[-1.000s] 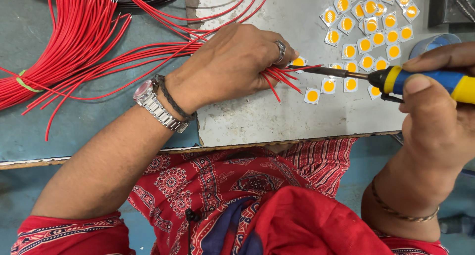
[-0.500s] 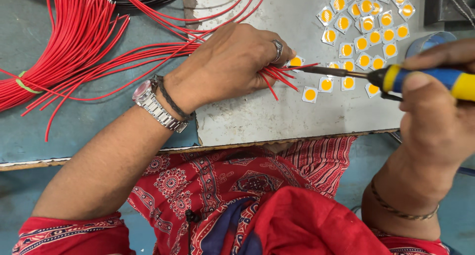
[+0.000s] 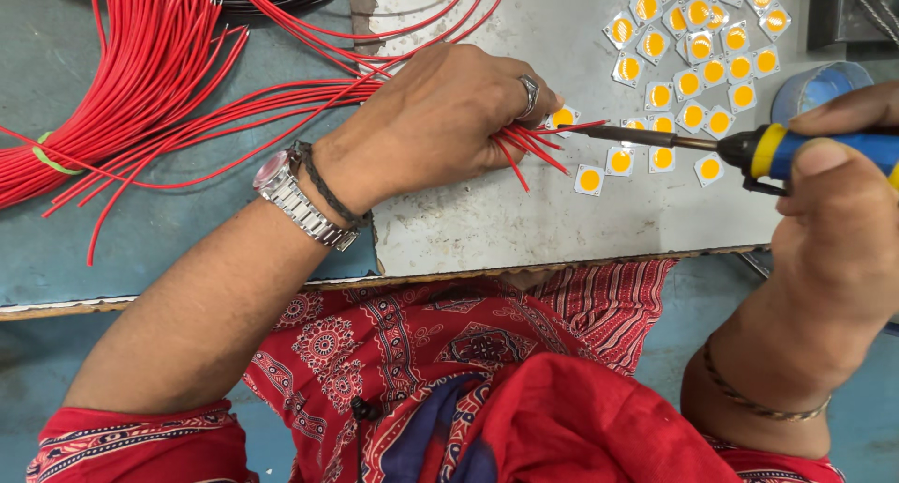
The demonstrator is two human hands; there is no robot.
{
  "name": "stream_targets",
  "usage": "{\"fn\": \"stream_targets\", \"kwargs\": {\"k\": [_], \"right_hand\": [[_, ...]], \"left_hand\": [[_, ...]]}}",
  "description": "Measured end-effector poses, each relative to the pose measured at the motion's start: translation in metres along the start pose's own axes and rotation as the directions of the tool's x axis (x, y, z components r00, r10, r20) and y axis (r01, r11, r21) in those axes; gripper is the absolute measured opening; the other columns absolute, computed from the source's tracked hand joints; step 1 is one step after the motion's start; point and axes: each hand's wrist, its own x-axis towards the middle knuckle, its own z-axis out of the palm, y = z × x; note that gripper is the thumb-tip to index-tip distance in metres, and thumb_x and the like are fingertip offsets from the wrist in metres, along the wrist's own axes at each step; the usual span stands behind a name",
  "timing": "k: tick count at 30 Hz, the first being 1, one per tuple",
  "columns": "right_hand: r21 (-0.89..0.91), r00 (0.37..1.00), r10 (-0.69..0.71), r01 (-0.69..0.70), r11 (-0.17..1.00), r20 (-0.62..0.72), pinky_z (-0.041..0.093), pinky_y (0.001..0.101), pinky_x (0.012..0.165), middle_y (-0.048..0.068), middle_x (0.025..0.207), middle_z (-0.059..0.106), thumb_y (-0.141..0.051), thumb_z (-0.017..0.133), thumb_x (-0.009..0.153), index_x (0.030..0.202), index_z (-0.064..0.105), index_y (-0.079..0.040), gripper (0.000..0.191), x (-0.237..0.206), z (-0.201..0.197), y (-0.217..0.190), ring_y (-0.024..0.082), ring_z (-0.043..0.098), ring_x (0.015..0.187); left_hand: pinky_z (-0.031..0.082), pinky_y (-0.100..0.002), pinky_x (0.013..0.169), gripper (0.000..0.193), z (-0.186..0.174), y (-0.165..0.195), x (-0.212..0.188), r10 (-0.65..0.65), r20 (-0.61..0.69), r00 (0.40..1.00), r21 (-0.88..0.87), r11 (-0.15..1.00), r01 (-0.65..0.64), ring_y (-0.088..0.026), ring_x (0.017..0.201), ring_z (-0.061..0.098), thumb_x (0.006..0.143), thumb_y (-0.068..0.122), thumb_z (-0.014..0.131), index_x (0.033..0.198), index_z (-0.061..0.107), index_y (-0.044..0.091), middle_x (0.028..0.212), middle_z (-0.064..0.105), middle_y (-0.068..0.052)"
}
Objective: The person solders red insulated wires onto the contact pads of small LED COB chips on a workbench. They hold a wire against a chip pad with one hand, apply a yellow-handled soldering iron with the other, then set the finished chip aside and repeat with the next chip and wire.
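The left hand [image 3: 440,118] pins red wires [image 3: 529,144] onto a small square chip [image 3: 563,118] on the grey plate [image 3: 487,216] near the desk's front edge — fingers closed on them. The right hand [image 3: 838,230] grips a soldering iron [image 3: 740,148], tip at the chip.

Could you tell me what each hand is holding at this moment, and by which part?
The right hand grips the soldering iron by its blue-and-yellow handle. The left hand pins red wires near their ends.
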Motion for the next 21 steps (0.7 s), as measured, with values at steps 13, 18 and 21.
{"fn": "stream_targets", "kwargs": {"k": [13, 18, 21], "right_hand": [[-0.008, 0.968, -0.206, 0.209, 0.978, 0.142, 0.066, 0.0363, 0.09, 0.019, 0.116, 0.066, -0.011, 0.054, 0.119, 0.136, 0.05, 0.001, 0.021, -0.015, 0.049, -0.014, 0.029, 0.075, 0.107], [-0.192, 0.923, -0.195, 0.269, 0.944, 0.333, 0.062, 0.0358, 0.096, 0.026, 0.132, 0.066, 0.014, 0.053, 0.11, 0.128, 0.049, 0.001, 0.023, -0.014, 0.096, -0.041, 0.03, 0.077, 0.109], [-0.21, 0.903, -0.242, 0.33, 0.921, 0.356, 0.061, 0.0358, 0.096, 0.027, 0.137, 0.062, 0.017, 0.052, 0.102, 0.128, 0.045, 0.0, 0.032, 0.002, 0.112, -0.042, 0.032, 0.074, 0.115]], "left_hand": [[0.053, -0.034, 0.068, 0.013, -0.01, -0.005, -0.004, -0.18, -0.359, 0.916, -0.178, 0.976, 0.122, -0.025, 0.081, 0.07, 0.093, 0.0, 0.076, 0.103, 0.069, -0.004, 0.112, 0.068, -0.013], [0.055, -0.035, 0.082, 0.009, -0.012, -0.001, -0.004, 0.001, -0.5, 0.866, -0.078, 0.996, -0.046, -0.03, 0.103, 0.068, 0.103, 0.001, 0.076, 0.106, 0.069, -0.003, 0.128, 0.062, -0.014], [0.054, -0.032, 0.074, 0.009, -0.013, 0.004, -0.003, -0.126, -0.465, 0.877, -0.186, 0.982, 0.043, -0.023, 0.088, 0.07, 0.101, 0.002, 0.077, 0.105, 0.071, -0.003, 0.12, 0.067, -0.012]]}}
